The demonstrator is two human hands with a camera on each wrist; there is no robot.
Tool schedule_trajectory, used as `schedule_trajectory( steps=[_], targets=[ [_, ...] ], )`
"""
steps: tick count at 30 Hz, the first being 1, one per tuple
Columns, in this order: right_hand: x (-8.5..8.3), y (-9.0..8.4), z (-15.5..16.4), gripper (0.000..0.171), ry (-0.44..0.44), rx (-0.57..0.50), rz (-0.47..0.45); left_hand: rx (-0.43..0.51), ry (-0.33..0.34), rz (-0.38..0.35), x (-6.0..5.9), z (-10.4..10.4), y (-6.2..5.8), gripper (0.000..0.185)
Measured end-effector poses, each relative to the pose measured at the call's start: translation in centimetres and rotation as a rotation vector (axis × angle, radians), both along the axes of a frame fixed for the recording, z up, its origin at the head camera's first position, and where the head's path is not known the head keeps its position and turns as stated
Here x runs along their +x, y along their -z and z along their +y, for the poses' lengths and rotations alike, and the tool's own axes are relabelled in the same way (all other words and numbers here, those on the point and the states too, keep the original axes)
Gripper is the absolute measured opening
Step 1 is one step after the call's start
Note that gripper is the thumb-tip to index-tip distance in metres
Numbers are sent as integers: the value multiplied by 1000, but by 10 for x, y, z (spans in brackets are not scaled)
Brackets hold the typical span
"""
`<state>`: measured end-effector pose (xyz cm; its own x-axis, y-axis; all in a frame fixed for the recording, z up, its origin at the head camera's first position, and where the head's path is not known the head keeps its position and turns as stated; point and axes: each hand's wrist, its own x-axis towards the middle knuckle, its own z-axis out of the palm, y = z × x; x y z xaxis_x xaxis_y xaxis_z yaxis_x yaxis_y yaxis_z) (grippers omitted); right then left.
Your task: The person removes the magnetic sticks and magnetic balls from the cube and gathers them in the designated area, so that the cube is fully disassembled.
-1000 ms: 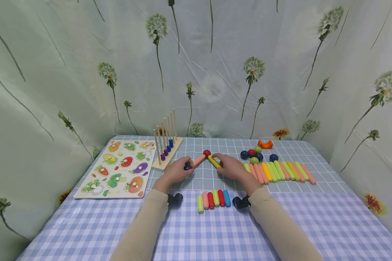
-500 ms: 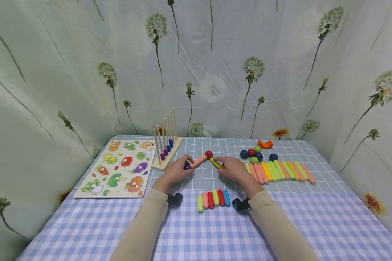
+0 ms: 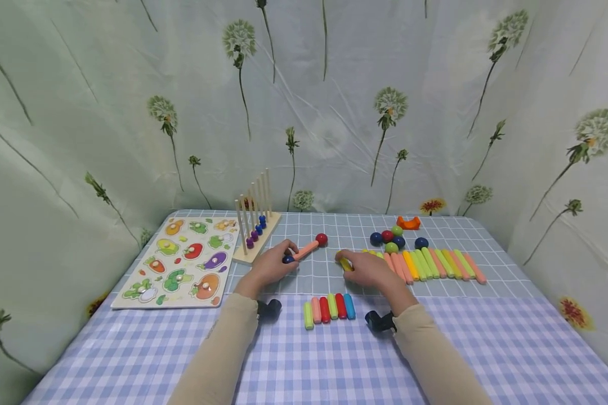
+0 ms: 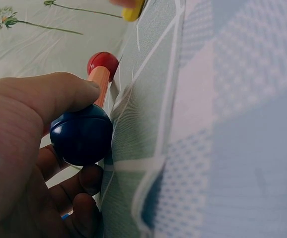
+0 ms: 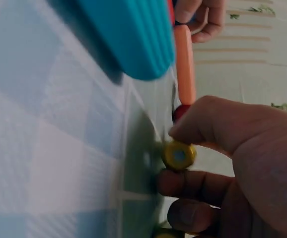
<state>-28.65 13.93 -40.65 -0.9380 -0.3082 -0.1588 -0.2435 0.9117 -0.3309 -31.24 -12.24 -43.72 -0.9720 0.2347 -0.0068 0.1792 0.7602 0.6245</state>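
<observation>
Right hand (image 3: pixel 367 269) has pulled yellow stick (image 3: pixel 345 264) off red ball (image 3: pixel 321 239).

The right hand (image 3: pixel 367 269) draws its yellow stick (image 3: pixel 345 264) away from the red ball (image 3: pixel 321 239), toward five o'clock, so stick and ball now sit apart. The ball shifts slightly toward eleven o'clock.

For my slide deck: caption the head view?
Left hand holds orange stick with ball ends; right hand grips yellow stick.
</observation>
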Motion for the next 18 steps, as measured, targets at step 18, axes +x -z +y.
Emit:
schedule_trajectory(
  steps=[18],
  targets=[
    [-4,-7,29,14,21,-46,16,6,16,31,1,-1,-1,27]
  ],
)
